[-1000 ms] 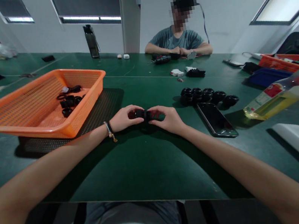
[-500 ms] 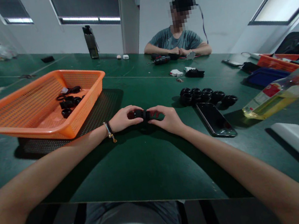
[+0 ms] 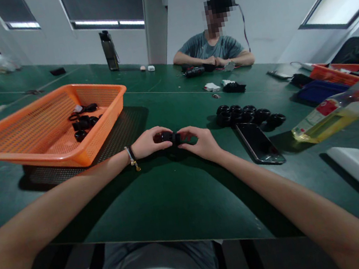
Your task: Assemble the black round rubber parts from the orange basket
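The table (image 3: pixel 143 205) is dark green with thin pale lines. The left basket (image 3: pixel 107 124) is orange, patterned with small holes. The piece (image 3: pixel 174 138) in the middle is black, like the cups (image 3: pixel 248 114) to its right. At the right, a bottle label (image 3: pixel 323 111) shows red and white, a tray (image 3: pixel 322 92) blue.

No legible lettering.
To the right of the black smartphone (image 3: pixel 260 143), the clear plastic bottle (image 3: pixel 346 102) with yellow liquid (image 3: pixel 331 125) bears a white label (image 3: pixel 315 120) with a red patch (image 3: pixel 328 106); its print is too small and blurred for any word, brand or number to be made out.
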Tool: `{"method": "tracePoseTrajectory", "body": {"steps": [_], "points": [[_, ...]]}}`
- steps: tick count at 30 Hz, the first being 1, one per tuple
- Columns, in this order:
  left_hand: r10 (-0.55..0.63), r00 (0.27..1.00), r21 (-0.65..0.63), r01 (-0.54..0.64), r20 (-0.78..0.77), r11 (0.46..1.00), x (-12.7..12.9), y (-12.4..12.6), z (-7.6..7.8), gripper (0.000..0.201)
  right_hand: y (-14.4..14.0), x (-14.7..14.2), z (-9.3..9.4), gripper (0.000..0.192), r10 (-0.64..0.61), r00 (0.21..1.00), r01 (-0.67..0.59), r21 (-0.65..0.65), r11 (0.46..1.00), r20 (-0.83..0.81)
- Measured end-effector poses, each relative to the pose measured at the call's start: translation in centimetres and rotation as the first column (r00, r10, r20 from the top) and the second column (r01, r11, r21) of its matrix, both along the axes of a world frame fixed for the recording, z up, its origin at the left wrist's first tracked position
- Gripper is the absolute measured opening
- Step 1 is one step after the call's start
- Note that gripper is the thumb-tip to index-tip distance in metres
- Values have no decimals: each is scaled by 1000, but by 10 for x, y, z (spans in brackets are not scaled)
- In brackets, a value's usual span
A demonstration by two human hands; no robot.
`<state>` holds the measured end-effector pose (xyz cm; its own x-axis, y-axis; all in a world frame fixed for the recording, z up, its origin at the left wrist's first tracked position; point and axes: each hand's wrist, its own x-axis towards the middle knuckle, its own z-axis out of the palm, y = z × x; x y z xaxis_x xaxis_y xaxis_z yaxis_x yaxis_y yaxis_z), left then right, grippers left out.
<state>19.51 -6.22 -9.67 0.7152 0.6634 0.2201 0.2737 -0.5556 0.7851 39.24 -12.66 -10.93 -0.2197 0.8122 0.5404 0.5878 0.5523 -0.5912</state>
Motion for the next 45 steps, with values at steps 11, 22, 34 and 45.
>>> {"method": "tracePoseTrajectory", "body": {"steps": [11, 22, 34, 45], "points": [[-5, 1000, -13, 5, -10, 1000, 0, 0, 1, 42, -2, 0, 2, 26, -1, 1000, 1, 2, 1000, 14], [-1, 1000, 19, 1, -26, 1000, 0, 0, 1, 42, -2, -1, 3, 26, 6, 1000, -6, -18, 1000, 13], [9, 1000, 25, -8, -27, 1000, 0, 1, 0, 42, -1, -1, 2, 25, -10, 1000, 10, -30, 999, 13], [-5, 1000, 31, 6, -18, 1000, -1, 1, 0, 42, -2, -1, 3, 25, -9, 1000, 10, -29, 1000, 8]]}}
